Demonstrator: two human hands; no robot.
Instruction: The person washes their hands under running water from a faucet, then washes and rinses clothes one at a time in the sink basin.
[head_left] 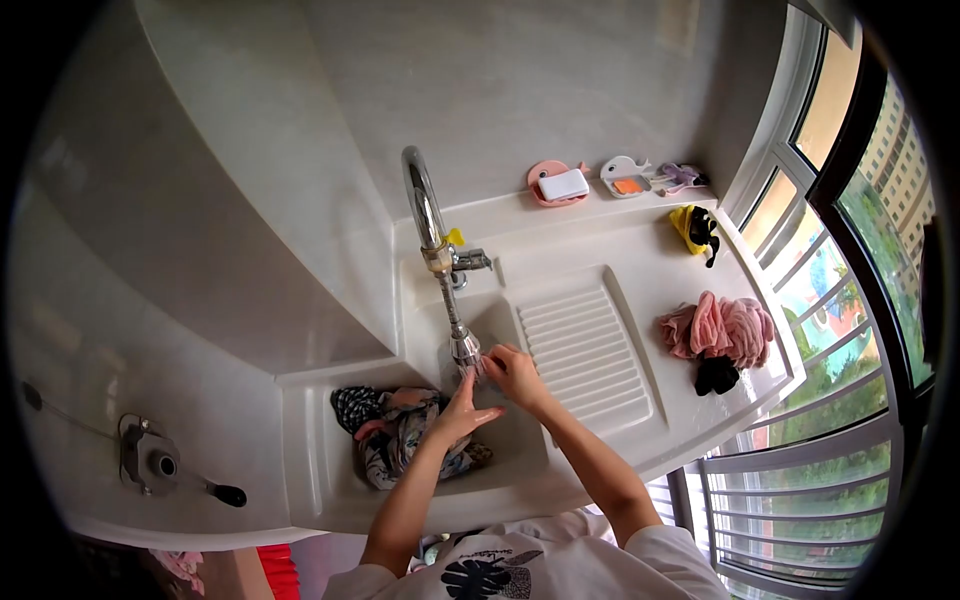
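Note:
Both of my hands meet under the tap's spray head in the sink basin. My left hand (465, 411) has its thumb out to the side and its fingers raised near the nozzle (465, 348). Beside it, my right hand (514, 372) has its fingers bent together, close to the nozzle; whatever they hold, if anything, is too small to make out. Water seems to run over the fingertips. Bunched patterned cloth (408, 432) lies in the basin, left of my left hand.
Right of the basin is a ribbed washboard (585, 350). Pink cloths (728, 328), a black cloth (716, 375) and a yellow and black item (692, 232) lie on the right counter. Soap dishes (557, 184) stand on the back ledge. The curved metal tap (424, 195) rises behind my hands.

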